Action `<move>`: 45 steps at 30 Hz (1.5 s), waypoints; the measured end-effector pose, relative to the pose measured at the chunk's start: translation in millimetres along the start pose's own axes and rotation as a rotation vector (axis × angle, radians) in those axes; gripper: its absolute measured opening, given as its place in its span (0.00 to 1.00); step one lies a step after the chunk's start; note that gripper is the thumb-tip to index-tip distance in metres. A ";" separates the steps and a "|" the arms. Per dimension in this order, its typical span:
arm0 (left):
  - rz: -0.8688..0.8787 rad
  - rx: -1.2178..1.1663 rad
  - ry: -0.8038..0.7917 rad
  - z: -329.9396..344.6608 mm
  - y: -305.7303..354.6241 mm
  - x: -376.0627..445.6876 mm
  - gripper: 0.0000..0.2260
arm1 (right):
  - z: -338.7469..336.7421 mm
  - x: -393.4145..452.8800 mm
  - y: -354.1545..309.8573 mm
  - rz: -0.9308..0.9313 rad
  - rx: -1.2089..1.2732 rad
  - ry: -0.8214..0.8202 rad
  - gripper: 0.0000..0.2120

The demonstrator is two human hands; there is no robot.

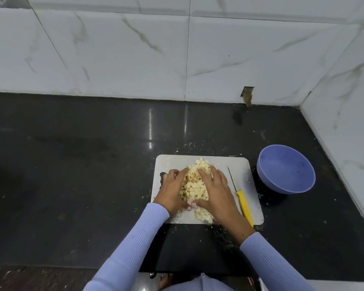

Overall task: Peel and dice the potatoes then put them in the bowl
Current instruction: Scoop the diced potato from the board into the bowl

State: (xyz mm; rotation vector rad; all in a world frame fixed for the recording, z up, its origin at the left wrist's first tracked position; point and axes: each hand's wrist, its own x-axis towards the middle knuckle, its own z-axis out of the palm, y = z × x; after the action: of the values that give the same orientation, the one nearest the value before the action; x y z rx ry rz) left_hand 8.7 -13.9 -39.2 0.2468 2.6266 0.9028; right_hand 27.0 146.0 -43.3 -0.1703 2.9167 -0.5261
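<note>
Cupping the pile of diced potato [194, 183] from both sides: left hand [170, 190] on the pile's left flank, right hand [215, 189] on its right, fingers fairly straight & angled inward toward the far end, thumbs nearly meeting at the near edge. Neither hand closes round anything; palms & fingers just press against the cubes. Pile sits mid-board on the white cutting board [246, 179], its long axis running near-to-far, slightly narrower at the far tip. A few loose cubes lie at the board's near edge, under the right wrist.

Knife [240, 194] lies flat on the board's right side, just beside the right hand, not touching it as far as I can tell. Long axis near-to-far, tilted a bit: thin blade tip points away toward the wall, yellow handle toward the person, its end overhanging the board's near edge.

Blue bowl [286, 170] on the black counter [82, 164], right of the board, close to it; nothing visible inside. Potato scraps dot the counter round the board.
</note>
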 end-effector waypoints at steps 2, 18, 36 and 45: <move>0.023 0.050 -0.021 -3.7 4.5 6.2 0.46 | -1.2 7.3 2.6 -0.023 0.015 -0.088 0.45; 0.037 0.061 0.075 -4.1 13.7 29.2 0.19 | -12.7 24.4 -10.2 0.083 -0.144 -0.106 0.24; -0.036 -0.286 0.027 -25.6 35.9 30.1 0.21 | -88.6 55.3 11.4 0.211 0.426 -0.306 0.22; -0.013 -0.329 0.209 -22.9 39.5 24.3 0.08 | -85.9 43.5 12.2 0.204 0.294 -0.066 0.07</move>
State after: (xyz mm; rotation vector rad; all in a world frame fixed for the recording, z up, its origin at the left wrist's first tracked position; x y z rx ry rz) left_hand -20.4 10.8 -4.3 0.0529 2.6024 1.4028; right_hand -32.8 180.0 25.1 0.1435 2.7099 -0.8826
